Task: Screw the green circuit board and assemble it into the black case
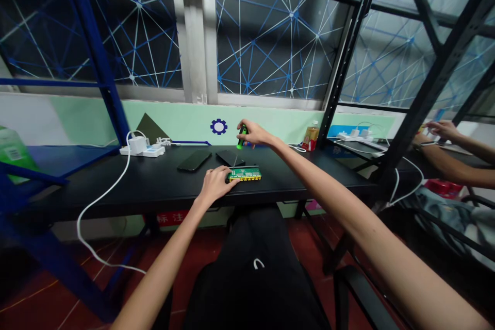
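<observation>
Two hands work over a black desk (154, 180) under a window. The thing between them is a small green board (245, 174), a flat oblong lying near the desk's front edge, with a row of yellow parts along its near side and a dark end piece on its left. Finer detail on it is too small to tell.

The left hand (215, 181) lies palm down on the desk, its fingers curled loosely over the left end of the board and touching it; it presses there rather than lifts, and the board stays flat on the desk.

The right hand (255, 135) is raised above and just behind the board, fingers closed round a green screwdriver (242, 137) with a dark band. The tool stands nearly upright, its lower end pointing down toward the desk. Whether the tip touches anything cannot be told.

Just behind the board lie two dark flat things: a phone (194, 160) to the left and a black slab (230, 158) beside it, both apart from the hands. Farther left a white power strip (142, 150) with a plug sits at the back of the desk, its white cable (101, 197) hanging off the front to the floor. A bottle (311, 136) stands at the back right, by a black shelf post. At the far right, another person's forearms (456, 152) rest on the neighbouring desk.
</observation>
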A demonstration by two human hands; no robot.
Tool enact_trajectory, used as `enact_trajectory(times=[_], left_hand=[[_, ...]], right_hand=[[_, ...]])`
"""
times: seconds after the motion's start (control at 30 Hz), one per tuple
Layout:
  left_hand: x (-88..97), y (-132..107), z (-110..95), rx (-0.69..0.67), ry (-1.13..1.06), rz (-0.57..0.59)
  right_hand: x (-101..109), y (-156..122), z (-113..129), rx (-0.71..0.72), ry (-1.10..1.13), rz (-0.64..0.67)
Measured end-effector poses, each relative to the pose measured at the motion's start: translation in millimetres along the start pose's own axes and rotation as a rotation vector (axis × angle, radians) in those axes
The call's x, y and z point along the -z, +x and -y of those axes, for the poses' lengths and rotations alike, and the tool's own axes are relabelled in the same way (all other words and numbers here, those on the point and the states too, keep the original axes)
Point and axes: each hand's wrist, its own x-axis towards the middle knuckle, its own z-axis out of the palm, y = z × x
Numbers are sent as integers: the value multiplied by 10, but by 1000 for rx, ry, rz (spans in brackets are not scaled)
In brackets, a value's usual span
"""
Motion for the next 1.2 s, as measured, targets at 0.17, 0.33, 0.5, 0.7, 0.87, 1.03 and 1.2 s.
enact_trajectory(times=[0.17,0.33,0.5,0.7,0.87,1.03,1.2], left_hand=[[-13,-6,7,1,-8,-1],[-13,-8,8,-3,-2,-4],[2,-8,-6,-5,-9,-2],[8,-10,-11,-3,-27,1],[12,-11,-14,-1,-24,5],[-11,-13,1,-4,-18,1],[2,-11,-8,-12,6,11]], right_hand=[[-33,-30,-5,40,-318,-139],[38,-52,6,19,-98,66],[-41,13,35,48,-200,-76],[-48,35,73,13,-336,-111],[-60,11,91,20,-339,-97],[-137,18,145,-17,-435,-195],[-62,-14,241,96,-336,-22]])
